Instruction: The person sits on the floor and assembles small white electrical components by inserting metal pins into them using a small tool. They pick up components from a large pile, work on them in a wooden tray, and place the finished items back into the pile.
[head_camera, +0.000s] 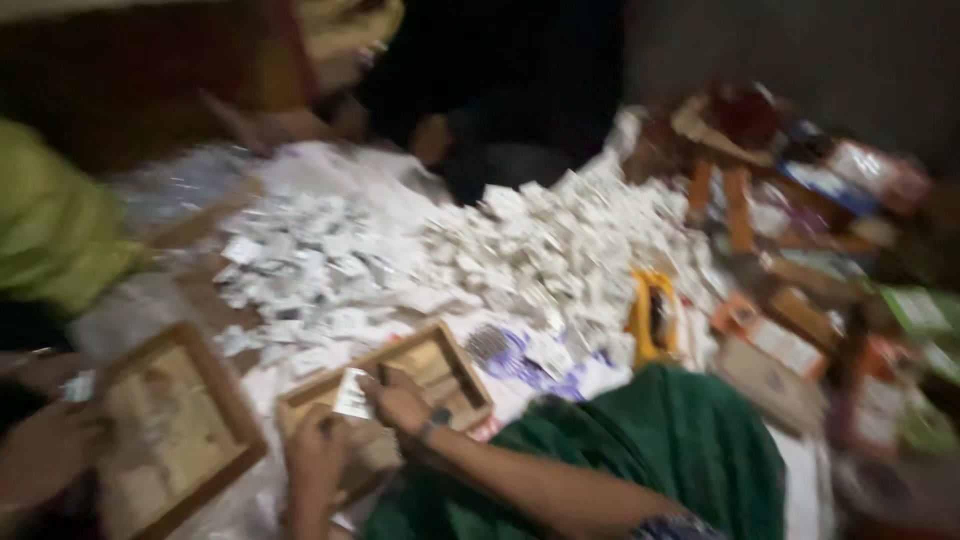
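Inspector: Head view, blurred. Your right hand (400, 400) pinches a white slip (352, 393) over the wooden tray (460, 375); left hand (318, 455) grip unreadable.
Operator: Progress?
Inspector: Early, I judge; paper heap (520, 250) remains large.

A dim home workshop, floor-level. White paper slips (540, 250) heap up everywhere. Wooden trays (175, 430) and cartons (790, 345) crowd around.
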